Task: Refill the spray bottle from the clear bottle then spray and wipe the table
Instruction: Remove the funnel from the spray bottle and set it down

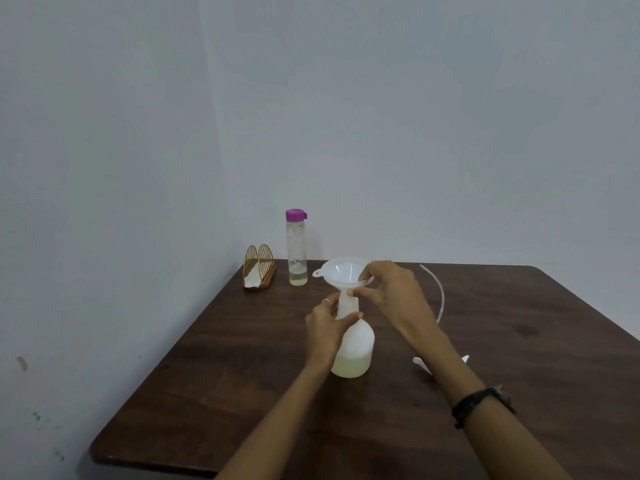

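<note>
Spray bottle (355, 344) upright mid-surface, pale yellowish liquid in its lower part, neck encircled by curled fingers (351, 316) of left hand (323, 327). White funnel (344, 271) seated in neck, rim pinched at near-right edge by thumb and fingers of right hand (391, 292). Clear bottle (296, 249), purple cap on, beyond left fingers, near far edge of dark wooden surface (214, 393). Wire napkin holder (259, 268) left of it. Curved dip tube (440, 292) just right of right fingers. Bare room toward near and right edges.
</note>
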Tool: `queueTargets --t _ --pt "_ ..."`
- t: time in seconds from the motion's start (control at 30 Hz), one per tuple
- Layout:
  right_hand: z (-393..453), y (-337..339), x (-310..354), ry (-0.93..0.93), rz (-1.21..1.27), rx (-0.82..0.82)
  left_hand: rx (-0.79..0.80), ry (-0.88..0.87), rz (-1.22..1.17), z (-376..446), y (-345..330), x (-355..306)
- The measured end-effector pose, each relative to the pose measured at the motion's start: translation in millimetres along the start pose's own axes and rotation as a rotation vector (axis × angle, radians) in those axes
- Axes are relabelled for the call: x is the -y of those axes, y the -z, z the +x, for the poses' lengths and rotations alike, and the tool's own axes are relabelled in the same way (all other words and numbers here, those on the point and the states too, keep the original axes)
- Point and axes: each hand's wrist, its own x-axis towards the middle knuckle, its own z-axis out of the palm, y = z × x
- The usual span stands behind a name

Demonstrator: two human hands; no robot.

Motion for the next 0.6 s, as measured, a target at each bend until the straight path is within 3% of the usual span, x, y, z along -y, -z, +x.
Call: queueTargets --t 0.27,0.37,0.47,0.6 --pt "-4 -2 -1 0.021 0.036 -0.076 0.029 0.007 0.014 3 1 1" --pt "-4 10 4 0.072 0.167 -0.198 0.195 0.035 0.089 15 7 0" --pt "-1 21 8 0.132 0.199 -0.220 0.354 0.093 0.159 27 20 -11" --pt "3 29 7 0.233 0.122 -0.224 0.043 0.047 -0.184 26 46 -39"
